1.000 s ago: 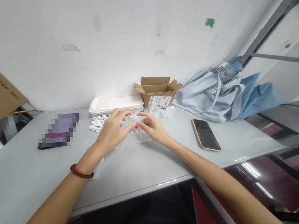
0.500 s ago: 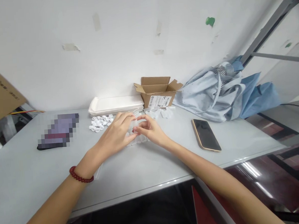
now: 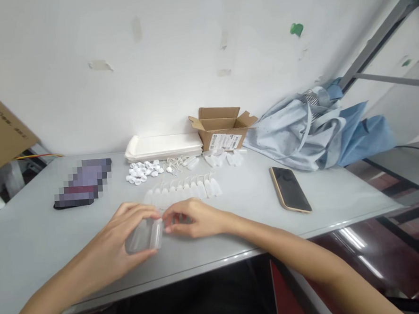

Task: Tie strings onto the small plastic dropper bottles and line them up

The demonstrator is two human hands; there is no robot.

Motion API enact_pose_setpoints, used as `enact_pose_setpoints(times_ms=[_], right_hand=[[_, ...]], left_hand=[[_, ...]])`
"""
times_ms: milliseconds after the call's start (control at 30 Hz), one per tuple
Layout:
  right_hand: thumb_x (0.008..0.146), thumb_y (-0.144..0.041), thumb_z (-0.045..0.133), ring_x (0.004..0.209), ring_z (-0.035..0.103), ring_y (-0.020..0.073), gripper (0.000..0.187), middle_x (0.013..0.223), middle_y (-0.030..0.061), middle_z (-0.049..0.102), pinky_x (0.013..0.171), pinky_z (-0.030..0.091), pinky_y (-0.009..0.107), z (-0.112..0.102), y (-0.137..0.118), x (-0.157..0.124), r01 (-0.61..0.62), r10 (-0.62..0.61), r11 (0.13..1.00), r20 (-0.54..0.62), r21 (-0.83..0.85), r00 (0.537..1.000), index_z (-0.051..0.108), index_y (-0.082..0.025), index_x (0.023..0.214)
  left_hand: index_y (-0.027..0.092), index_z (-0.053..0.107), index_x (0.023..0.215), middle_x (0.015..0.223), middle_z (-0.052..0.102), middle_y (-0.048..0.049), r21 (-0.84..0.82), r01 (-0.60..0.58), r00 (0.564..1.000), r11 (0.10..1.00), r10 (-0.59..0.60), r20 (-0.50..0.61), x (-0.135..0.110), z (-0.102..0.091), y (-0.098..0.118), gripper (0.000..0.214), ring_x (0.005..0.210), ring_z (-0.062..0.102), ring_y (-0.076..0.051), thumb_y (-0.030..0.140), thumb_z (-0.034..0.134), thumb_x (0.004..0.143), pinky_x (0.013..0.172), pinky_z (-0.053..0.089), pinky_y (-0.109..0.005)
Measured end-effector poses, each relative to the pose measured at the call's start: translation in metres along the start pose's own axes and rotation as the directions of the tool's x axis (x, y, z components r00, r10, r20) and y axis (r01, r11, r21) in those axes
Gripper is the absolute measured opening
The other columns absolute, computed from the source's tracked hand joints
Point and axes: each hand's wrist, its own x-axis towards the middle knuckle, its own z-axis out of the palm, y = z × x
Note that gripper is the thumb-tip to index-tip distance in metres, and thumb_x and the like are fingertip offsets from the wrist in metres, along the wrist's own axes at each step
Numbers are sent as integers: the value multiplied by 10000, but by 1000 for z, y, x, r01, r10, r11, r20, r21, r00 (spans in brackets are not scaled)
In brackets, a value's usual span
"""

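Observation:
My left hand [image 3: 120,240] and my right hand [image 3: 194,218] meet near the front of the grey table [image 3: 235,222], both pinched on a small clear plastic bag [image 3: 145,235]. The left hand cups the bag from the left and below. My right fingertips grip its right edge. Just behind my hands lies a row of several small clear dropper bottles [image 3: 185,188]. Farther back sit a pile of white caps [image 3: 142,171] and some loose bottles [image 3: 218,159].
A stack of white trays [image 3: 162,147] and an open cardboard box [image 3: 222,127] stand by the wall. A phone [image 3: 290,189] lies face up at the right, a blue cloth bag [image 3: 317,126] behind it. A dark blurred object [image 3: 83,182] lies at the left.
Both hands drew back from the row of bottles toward the table's front edge and took hold of the clear bag. The row of bottles is now uncovered.

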Motion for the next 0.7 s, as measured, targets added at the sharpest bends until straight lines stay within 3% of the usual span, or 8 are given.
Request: enact_pose_setpoints(times_ms=[200,433,700], right_hand=[[862,-257,608,770,584,129,211,945,74,673,739,461,238,6,-1,0,74,-66,987,61,-144,996,639,-120,1020],[873,-250,594,828,595,152,204,943,84,655,784,470,258,7,1,-1,119,-108,977,71,-179,992,634,-125,1029],[872,-277,595,863,594,162,262,987,97,642,829,474,280,12,6,-1,150,-138,968,73,-201,988,608,-118,1080]], left_hand=[[344,567,1162,1231,594,-29,-28,-3,998,1000,5,66,-10,4,-7,388,1216,472,-270,348,646,781,970,471,-408],[356,587,1140,1288,566,-13,-39,27,984,999,-20,175,-12,-4,-9,382,1236,473,-245,276,631,769,979,478,-384],[337,592,1169,1272,590,-30,-14,-3,996,1000,5,90,-9,1,-17,376,1230,490,-256,355,626,794,975,486,-383]])
